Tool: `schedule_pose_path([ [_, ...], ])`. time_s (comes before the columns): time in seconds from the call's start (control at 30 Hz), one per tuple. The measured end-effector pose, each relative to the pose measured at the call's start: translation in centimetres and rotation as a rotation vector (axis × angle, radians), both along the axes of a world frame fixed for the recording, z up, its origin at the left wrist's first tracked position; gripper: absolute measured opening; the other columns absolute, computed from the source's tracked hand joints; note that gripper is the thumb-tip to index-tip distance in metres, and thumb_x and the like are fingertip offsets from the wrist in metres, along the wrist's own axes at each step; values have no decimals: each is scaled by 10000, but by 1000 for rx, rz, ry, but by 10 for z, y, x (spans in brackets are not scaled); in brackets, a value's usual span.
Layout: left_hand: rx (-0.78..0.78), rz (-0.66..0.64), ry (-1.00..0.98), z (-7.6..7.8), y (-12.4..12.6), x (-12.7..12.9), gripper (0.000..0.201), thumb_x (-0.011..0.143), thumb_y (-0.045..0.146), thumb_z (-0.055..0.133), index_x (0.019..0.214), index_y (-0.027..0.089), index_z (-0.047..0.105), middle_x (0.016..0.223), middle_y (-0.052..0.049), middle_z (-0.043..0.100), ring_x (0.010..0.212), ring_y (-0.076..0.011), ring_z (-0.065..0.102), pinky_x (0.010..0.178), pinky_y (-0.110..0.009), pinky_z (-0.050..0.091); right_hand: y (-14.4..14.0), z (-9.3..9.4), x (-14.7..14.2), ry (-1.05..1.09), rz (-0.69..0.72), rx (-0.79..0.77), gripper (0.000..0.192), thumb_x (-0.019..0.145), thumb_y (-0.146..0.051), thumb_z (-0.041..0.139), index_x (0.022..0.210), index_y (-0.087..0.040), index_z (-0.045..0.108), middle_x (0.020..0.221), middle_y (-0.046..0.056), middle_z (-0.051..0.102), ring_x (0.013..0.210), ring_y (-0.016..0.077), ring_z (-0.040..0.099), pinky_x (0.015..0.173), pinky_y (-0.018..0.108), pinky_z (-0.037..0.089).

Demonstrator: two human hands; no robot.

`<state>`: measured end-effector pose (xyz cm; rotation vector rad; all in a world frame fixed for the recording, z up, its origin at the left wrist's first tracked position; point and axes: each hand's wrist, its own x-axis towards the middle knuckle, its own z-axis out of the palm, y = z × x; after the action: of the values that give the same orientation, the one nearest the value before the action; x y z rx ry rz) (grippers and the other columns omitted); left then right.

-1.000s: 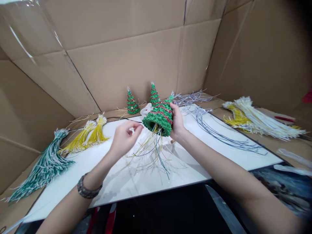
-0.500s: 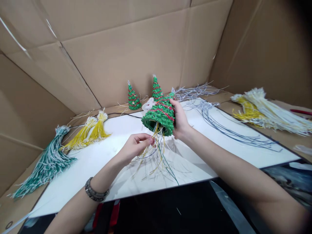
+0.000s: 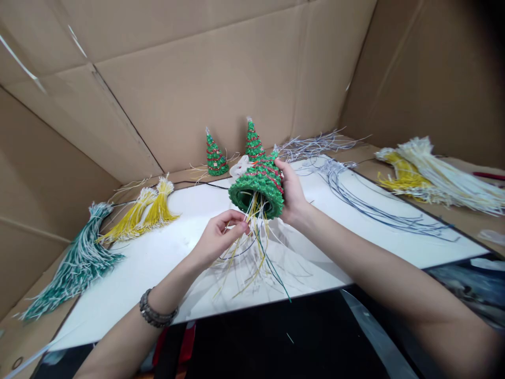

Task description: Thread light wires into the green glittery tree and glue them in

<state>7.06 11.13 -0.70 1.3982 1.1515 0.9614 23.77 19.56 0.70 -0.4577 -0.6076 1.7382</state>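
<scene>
My right hand (image 3: 291, 189) is wrapped round the side of a small green Christmas tree (image 3: 258, 184) banded in red. The tree is tilted, so its hollow base faces me. A bunch of thin white, yellow and green wires (image 3: 258, 231) hangs out of that opening. Just below the rim, the thumb and fingers of my left hand (image 3: 224, 231) pinch some of these wires. Two similar trees stand behind, one at the left (image 3: 215, 155) and another in the middle (image 3: 254, 139), partly covered by the held tree.
On the white board (image 3: 158, 268) lie blue-grey wires (image 3: 379, 210). Green wire bundles (image 3: 79, 263) and yellow ones (image 3: 145, 210) lie at the left. White and yellow bundles (image 3: 437, 171) are at the right. A white spool-like item (image 3: 240, 167) sits behind the tree. Cardboard walls (image 3: 221, 79) enclose the back.
The tree has tipped slightly, showing more of its hollow base. My left hand keeps its pinch on the wires with hardly any shift.
</scene>
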Motion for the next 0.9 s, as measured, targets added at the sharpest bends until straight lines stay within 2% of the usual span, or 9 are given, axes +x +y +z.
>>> schedule_pose_path([
  [0.13,-51,1,-27,1,-1,2,397,700,516,785,827,186,605,659,26,640,388,-20,247,388,-221,137,0,-2,-2,34,-2,-12,205,781,-460,621,767,-255,616,662,-5,696,913,279,717,876,462,590],
  [0.33,-151,-1,-81,6,-2,1,260,639,369,785,765,172,671,713,-3,682,402,-15,235,403,-228,97,-2,-1,-2,55,23,-30,195,788,-441,634,755,-251,609,656,-12,689,883,274,720,880,471,589],
  [0.5,-171,-1,-90,8,-3,1,225,657,353,760,752,167,675,662,2,656,403,-18,239,400,-221,94,-4,2,-2,51,20,-76,200,823,-434,588,757,-247,614,640,-8,686,880,271,722,889,472,589],
  [0.73,-128,-35,-129,7,-4,4,420,716,539,742,769,135,644,661,-10,628,403,-6,249,385,-200,89,-1,-2,0,41,43,14,216,751,-460,664,773,-249,621,738,9,728,955,295,716,921,493,574],
  [0.9,-156,14,-61,5,-5,5,438,663,506,786,828,128,641,627,11,603,404,-6,260,398,-190,108,-3,1,-2,48,5,-13,196,783,-444,609,782,-250,639,737,17,737,999,282,707,933,470,569],
])
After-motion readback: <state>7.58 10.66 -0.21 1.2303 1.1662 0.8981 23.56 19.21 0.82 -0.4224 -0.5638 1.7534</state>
